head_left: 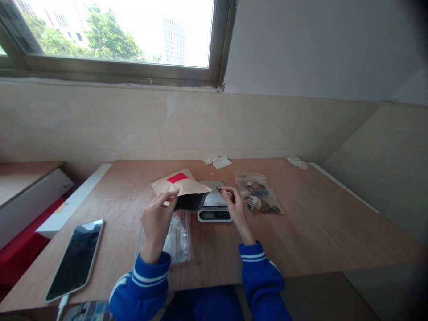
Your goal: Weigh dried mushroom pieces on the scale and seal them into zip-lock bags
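My left hand (158,218) pinches the rim of a brown kraft paper pouch (190,186) with a red label. The pouch lies tilted toward me, its dark mouth gaping. Between the fingertips of my right hand (236,208) is a small brown piece (229,194) with thin dark strands; its exact kind is too small to tell. That hand is over the right side of a small digital scale (215,216), which the pouch partly covers. Beneath my left hand lies a stack of clear zip bags (180,240).
Right of the scale lie zip bags (262,196) holding dark and brown pieces with small white tags. Crumpled white paper (220,162) is at the table's back, and more tissue (297,163) at back right. A phone (76,258) with a cable rests at left.
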Action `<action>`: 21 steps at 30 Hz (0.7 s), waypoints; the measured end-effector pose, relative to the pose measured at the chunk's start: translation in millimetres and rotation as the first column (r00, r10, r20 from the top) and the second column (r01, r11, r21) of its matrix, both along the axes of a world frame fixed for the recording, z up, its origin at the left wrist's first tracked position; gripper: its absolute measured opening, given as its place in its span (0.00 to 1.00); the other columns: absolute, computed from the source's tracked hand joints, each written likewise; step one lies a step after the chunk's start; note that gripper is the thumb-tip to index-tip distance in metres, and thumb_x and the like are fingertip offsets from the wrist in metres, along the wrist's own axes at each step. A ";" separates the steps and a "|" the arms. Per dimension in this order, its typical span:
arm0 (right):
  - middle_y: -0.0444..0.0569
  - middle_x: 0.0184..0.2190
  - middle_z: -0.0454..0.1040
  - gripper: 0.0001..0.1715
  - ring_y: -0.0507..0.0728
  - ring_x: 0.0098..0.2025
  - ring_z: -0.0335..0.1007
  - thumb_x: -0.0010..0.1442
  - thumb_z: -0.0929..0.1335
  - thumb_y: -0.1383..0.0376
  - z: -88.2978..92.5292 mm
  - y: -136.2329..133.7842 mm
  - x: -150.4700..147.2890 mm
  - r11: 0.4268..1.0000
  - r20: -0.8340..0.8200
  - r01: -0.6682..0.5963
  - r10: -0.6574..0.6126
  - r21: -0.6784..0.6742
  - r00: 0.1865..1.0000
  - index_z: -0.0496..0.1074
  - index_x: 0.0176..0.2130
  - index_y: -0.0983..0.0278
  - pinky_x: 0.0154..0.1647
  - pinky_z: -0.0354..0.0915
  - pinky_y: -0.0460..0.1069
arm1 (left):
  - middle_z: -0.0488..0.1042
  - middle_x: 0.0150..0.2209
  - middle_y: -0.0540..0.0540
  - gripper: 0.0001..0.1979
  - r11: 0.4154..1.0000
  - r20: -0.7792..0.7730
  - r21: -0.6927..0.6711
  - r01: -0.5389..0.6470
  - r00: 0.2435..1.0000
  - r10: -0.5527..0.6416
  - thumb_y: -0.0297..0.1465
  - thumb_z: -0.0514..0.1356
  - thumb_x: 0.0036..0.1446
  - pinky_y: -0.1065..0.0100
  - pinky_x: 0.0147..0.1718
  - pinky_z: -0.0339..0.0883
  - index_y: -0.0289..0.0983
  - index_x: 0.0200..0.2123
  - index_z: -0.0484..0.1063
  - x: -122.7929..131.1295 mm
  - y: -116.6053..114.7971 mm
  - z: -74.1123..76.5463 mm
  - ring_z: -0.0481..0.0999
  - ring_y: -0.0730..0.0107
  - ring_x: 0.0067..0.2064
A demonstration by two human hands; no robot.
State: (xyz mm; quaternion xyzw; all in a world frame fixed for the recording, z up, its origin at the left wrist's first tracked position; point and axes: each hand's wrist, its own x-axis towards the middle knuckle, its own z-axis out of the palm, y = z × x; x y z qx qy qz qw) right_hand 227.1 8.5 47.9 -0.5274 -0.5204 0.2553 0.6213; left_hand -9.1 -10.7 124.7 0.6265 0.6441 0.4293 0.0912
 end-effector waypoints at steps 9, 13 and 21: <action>0.58 0.58 0.67 0.24 0.60 0.61 0.62 0.64 0.59 0.63 -38.3 49.3 2.7 0.992 0.480 -0.125 0.110 -0.001 0.870 0.65 0.58 0.64 0.61 0.59 0.58 | 0.79 0.31 0.54 0.08 1.000 -0.005 0.019 -0.002 1.000 0.002 0.35 0.63 0.56 0.75 0.25 0.58 0.47 0.39 0.80 -8.1 -1.0 1.2 0.74 0.76 0.27; 0.57 0.65 0.56 0.34 0.59 0.68 0.50 0.63 0.61 0.63 -51.8 43.0 3.8 0.998 0.498 -0.065 0.054 0.004 0.866 0.51 0.66 0.63 0.65 0.54 0.59 | 0.79 0.30 0.54 0.08 1.000 -0.011 0.028 0.000 1.000 0.001 0.34 0.64 0.55 0.75 0.26 0.58 0.48 0.39 0.80 -11.1 0.4 1.5 0.74 0.77 0.26; 0.65 0.63 0.59 0.34 0.63 0.65 0.55 0.63 0.60 0.60 -46.4 40.1 13.1 0.998 0.547 0.043 -0.008 -0.051 0.837 0.52 0.65 0.70 0.64 0.55 0.61 | 0.79 0.31 0.55 0.08 1.000 -0.018 0.017 -0.010 1.000 0.010 0.36 0.63 0.55 0.75 0.26 0.59 0.48 0.39 0.80 -14.0 -0.5 0.0 0.73 0.76 0.27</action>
